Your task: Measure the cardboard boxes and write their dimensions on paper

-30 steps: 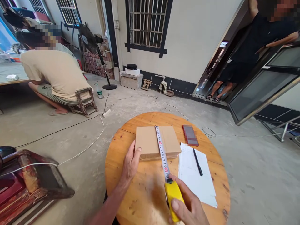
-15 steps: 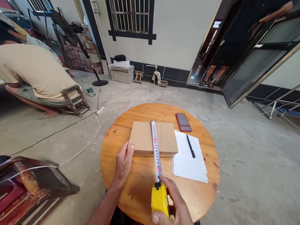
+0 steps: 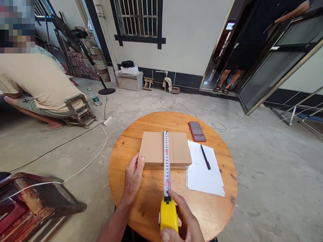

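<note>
A flat brown cardboard box (image 3: 153, 146) lies on the round wooden table (image 3: 148, 205). My left hand (image 3: 133, 178) grips its near left corner, thumb at the front edge and fingers along the left side. In my right hand (image 3: 185, 218) is a yellow tape measure (image 3: 168, 215), its case held near the table's front edge. The extended blade (image 3: 166, 168) crosses the top of the box from front to back, with its hooked end at the far edge. My right index finger rests beside the blade near the case mouth.
Right of the box lie paper sheets (image 3: 202, 181) with a black pen (image 3: 205, 157), and a blurred-out phone-like item (image 3: 197, 131). A seated person (image 3: 42, 77) is at left, another person (image 3: 247, 50) in the doorway. Cables (image 3: 83, 164) cross the floor near a wooden stool (image 3: 45, 201).
My right hand and the tape case have shifted slightly left, so the blade now runs straighter across the box. My left hand and the box stay in place.
</note>
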Demonstrator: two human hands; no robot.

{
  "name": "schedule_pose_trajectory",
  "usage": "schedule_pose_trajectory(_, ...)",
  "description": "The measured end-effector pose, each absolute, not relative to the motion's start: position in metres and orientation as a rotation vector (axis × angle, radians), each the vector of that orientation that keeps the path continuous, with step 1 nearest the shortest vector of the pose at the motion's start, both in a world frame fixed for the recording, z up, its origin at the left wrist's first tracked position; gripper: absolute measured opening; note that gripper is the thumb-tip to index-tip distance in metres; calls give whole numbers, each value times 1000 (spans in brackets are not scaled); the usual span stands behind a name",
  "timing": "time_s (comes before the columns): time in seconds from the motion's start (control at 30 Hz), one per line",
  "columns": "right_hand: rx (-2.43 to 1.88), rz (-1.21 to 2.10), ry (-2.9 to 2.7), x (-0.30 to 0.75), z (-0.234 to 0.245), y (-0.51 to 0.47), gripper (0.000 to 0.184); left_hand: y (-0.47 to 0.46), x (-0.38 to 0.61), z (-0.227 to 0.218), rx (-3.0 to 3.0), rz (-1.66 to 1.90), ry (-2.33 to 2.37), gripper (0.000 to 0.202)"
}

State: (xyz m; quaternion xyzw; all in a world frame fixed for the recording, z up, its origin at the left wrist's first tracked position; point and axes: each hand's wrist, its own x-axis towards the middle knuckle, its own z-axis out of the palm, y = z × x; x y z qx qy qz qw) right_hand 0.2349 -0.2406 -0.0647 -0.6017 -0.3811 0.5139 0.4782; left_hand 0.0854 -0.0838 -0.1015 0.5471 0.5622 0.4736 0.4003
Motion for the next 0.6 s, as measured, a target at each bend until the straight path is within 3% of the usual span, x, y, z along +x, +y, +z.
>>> schedule_pose_trajectory(0.4,-1500,1336,-846,233,-54,-235,96,-81,83,-107,1335,1207,1447,49)
schedule_pose_trajectory(0.6,-1493,1266,-858,229,-60,-236,92,-80,84,-107,1357,1215,1447,47)
